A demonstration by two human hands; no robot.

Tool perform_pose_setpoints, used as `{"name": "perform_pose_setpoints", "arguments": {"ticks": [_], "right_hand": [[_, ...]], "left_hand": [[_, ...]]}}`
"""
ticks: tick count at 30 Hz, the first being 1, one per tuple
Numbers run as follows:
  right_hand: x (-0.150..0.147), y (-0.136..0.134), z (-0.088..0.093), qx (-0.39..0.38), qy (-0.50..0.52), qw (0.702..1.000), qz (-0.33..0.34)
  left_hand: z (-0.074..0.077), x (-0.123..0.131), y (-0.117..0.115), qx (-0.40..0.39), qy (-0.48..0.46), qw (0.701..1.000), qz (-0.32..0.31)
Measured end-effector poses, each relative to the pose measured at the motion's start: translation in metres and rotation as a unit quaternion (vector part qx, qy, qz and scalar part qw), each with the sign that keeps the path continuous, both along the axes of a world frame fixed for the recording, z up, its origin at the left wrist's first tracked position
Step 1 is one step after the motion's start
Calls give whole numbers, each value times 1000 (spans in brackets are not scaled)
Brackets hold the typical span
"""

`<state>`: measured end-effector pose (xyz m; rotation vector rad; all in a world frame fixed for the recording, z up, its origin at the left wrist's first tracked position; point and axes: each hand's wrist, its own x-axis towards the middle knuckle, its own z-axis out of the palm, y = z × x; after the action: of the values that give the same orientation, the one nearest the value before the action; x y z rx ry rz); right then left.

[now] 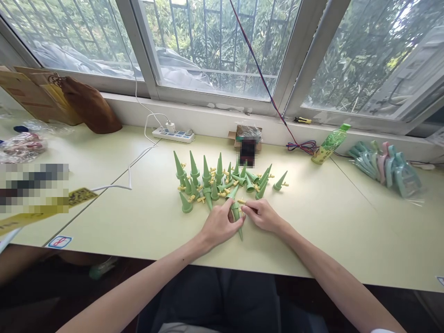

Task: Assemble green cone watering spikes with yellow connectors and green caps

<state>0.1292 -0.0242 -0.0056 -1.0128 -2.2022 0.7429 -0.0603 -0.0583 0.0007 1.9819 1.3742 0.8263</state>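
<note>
My left hand (219, 226) is closed around a green plastic plant-watering spike (236, 213), whose narrow tip points down toward the table's front edge. Close beside it, my right hand (265, 215) has thumb and forefinger pinched at a small yellow valve (242, 201) at the spike's side; exactly where the fingertips touch is hard to see. Just beyond both hands stands a cluster of similar green spikes (206, 169), several upright and some lying over, many with yellow valves sticking out. One upright spike (280, 181) sits apart on the right.
Along the window sill side are a white power strip (173, 134), a small open cardboard box (247, 132) and a green-capped bottle (329, 144). Bagged pastel items (391, 166) lie at right. A brown pouch (86, 105) leans at left, and a white cable (130, 178) crosses the table (138, 222).
</note>
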Motion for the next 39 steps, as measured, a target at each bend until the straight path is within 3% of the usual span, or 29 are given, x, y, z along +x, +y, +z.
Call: {"name": "perform_pose_setpoints", "arguments": {"ticks": [23,39], "right_hand": [[-2,-1,2,3,-21,1000,-1],[-3,-1,0,-4,-9,1000,-5]], "left_hand": [[-4,2,-2,37,55,997,-27],[-3,2,-3,34,41,999,-10]]}}
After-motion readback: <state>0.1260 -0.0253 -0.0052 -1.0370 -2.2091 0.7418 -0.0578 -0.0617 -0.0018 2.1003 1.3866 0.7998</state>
